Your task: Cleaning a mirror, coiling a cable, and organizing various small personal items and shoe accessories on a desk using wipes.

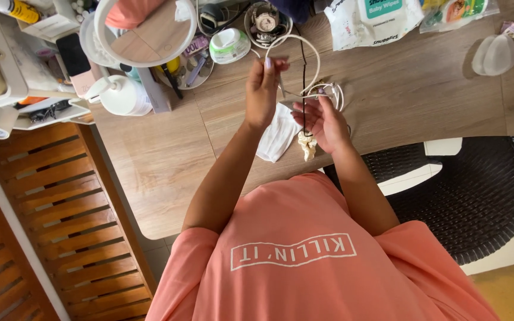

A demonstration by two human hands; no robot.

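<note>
My left hand [262, 89] is raised above the wooden table [168, 160], with its fingertips pinched on a thin white hoop [306, 41]. Just to its right, my right hand [323, 123] grips a small bundle of white cord [333, 92] at the hoop's lower edge. A black thread [303, 71] runs down across the hoop into that hand. A cream knotted bit of fabric [308, 145] hangs below my right palm. On the table under both hands lies a white cloth [276, 138].
A round mirror [144, 30] on a stand, a white bottle [123, 95], a small clock [265, 22] and a white jar [228, 44] crowd the far side. A wipes pack [370, 21] lies at the back. A black wicker chair [477, 196] stands right, a slatted wooden bench [49, 208] left.
</note>
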